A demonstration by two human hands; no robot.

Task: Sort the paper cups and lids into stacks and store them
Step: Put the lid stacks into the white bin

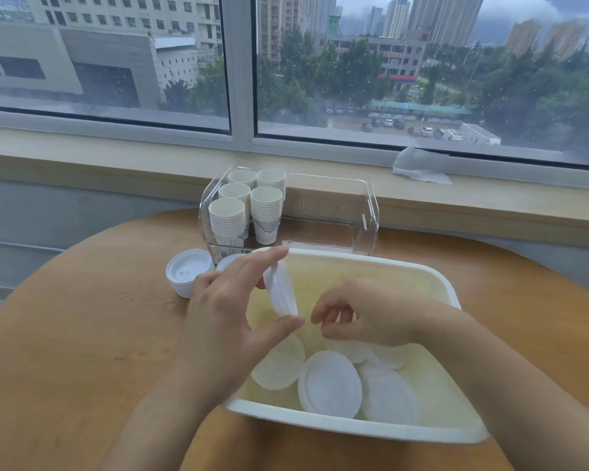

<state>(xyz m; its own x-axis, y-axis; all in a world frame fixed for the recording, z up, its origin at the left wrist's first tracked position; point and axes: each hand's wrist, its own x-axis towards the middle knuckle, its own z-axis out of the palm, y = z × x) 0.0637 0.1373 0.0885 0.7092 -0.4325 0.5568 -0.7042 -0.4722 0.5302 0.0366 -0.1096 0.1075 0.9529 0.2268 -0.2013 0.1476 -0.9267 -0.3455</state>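
Pinching a small lid stack [281, 288] edge-on, left hand [233, 311]; count unreadable. Right hand [364, 314] beside it, curled, apparently holding nothing, fingertips hidden.

No text, brand, number or sign could be read anywhere. The front paper cups [266, 229] in the clear bin carried a bluish-grey printed motif low on their sides, but it showed no legible letters. Far outside the window, a building [400, 59] bore a reddish band and a red-and-blue strip like shop signage, too small and blurred to make out any characters.
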